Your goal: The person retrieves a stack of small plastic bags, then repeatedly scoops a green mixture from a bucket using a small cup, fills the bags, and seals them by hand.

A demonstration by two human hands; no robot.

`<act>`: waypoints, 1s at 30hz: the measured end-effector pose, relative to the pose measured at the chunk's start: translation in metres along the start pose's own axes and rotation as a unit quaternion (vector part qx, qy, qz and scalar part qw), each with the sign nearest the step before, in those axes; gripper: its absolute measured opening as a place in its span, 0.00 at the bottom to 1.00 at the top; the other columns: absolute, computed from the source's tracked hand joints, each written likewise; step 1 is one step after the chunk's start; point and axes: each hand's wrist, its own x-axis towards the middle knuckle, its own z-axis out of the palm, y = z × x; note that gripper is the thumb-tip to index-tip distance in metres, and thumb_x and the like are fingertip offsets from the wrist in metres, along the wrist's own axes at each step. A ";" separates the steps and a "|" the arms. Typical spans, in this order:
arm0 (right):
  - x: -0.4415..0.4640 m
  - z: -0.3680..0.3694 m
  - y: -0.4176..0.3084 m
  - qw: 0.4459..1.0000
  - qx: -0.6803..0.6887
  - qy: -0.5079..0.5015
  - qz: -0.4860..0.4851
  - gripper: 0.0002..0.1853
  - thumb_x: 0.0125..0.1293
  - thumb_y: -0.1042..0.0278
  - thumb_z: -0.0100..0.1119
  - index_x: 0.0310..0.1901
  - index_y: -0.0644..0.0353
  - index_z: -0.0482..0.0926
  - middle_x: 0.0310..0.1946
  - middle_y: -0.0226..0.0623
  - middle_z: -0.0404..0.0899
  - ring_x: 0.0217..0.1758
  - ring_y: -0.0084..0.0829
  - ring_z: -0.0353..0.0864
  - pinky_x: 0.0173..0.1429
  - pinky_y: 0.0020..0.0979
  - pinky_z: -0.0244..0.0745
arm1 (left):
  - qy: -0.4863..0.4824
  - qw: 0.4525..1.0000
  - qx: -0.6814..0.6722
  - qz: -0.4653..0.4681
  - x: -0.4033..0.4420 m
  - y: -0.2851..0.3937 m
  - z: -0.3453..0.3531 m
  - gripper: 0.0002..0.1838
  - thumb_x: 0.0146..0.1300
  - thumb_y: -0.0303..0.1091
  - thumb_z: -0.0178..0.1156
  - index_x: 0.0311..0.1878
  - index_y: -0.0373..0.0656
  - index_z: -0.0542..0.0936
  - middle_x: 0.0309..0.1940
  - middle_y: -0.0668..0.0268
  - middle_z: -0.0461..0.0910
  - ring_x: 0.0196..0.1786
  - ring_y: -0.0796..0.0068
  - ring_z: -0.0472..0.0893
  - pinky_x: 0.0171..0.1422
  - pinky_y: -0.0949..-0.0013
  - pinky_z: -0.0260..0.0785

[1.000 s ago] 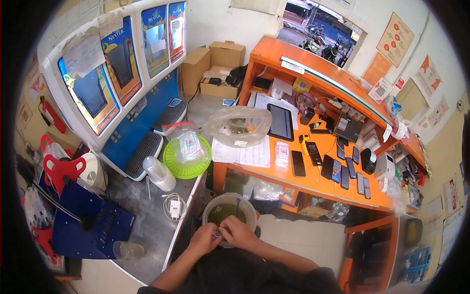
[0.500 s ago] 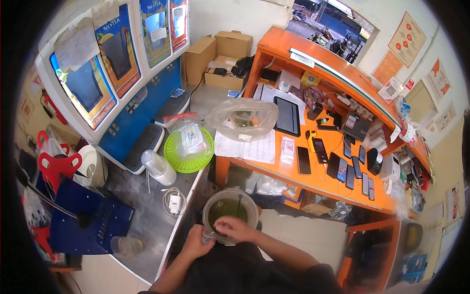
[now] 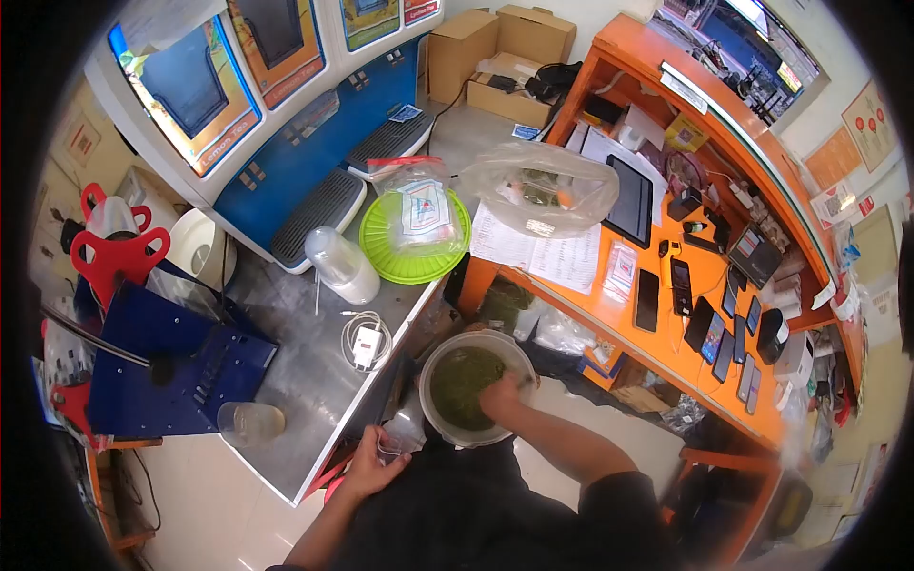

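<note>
A translucent round bucket of green, wet-looking contents stands in front of my body. My right hand reaches in over its right side, fingers curled low against the green stuff. What those fingers grip is hidden. Left of the bucket, my left hand is closed on a small clear plastic bag, whose upper part spreads out beside the bucket wall.
On the grey counter to the left are a bright green lid, a clear bottle, a white charger and a cup. Drink dispensers stand behind. The orange desk holds an open plastic bag, a tablet and several phones.
My right hand has gone from beside my left hand into the bucket's right side. The left hand has moved down and away from the rim with the bag. The camera view has shifted.
</note>
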 end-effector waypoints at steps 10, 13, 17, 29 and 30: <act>-0.008 -0.014 0.002 0.918 0.296 0.192 0.182 0.13 0.67 0.66 0.54 0.40 0.58 0.89 0.48 0.48 0.85 0.48 0.48 0.88 0.46 0.43 0.85 | -0.024 1.000 -0.006 0.005 0.009 0.004 0.008 0.26 0.59 0.36 0.74 0.48 0.42 0.64 0.39 0.63 0.72 0.42 0.74 0.73 0.46 0.67 0.70; -0.001 0.008 -0.022 0.914 0.329 0.148 0.186 0.12 0.66 0.66 0.55 0.37 0.60 0.88 0.48 0.49 0.84 0.48 0.48 0.88 0.47 0.44 0.85 | -0.045 0.999 -0.003 0.009 0.013 0.006 0.006 0.27 0.58 0.36 0.75 0.47 0.42 0.65 0.40 0.62 0.72 0.42 0.73 0.73 0.47 0.66 0.70; -0.050 -0.020 -0.022 0.947 0.315 0.036 0.045 0.11 0.62 0.65 0.58 0.34 0.62 0.87 0.44 0.51 0.85 0.47 0.45 0.89 0.44 0.45 0.85 | -0.059 0.998 0.017 0.028 0.018 -0.005 0.004 0.27 0.57 0.38 0.76 0.46 0.43 0.66 0.39 0.60 0.72 0.42 0.71 0.74 0.47 0.65 0.70; -0.057 -0.022 0.022 0.931 0.364 -0.023 -0.033 0.15 0.60 0.62 0.55 0.45 0.48 0.88 0.46 0.39 0.87 0.52 0.42 0.86 0.59 0.54 0.67 | -0.062 0.997 0.024 0.050 0.027 -0.006 0.005 0.27 0.57 0.41 0.76 0.46 0.42 0.68 0.37 0.59 0.75 0.40 0.68 0.76 0.46 0.63 0.72; -0.059 -0.023 0.022 0.931 0.364 -0.021 -0.032 0.15 0.60 0.62 0.55 0.45 0.48 0.88 0.46 0.39 0.87 0.52 0.42 0.86 0.59 0.54 0.67 | -0.061 0.996 0.027 0.053 0.028 -0.005 0.005 0.27 0.57 0.41 0.76 0.46 0.42 0.68 0.37 0.58 0.76 0.39 0.67 0.77 0.46 0.62 0.72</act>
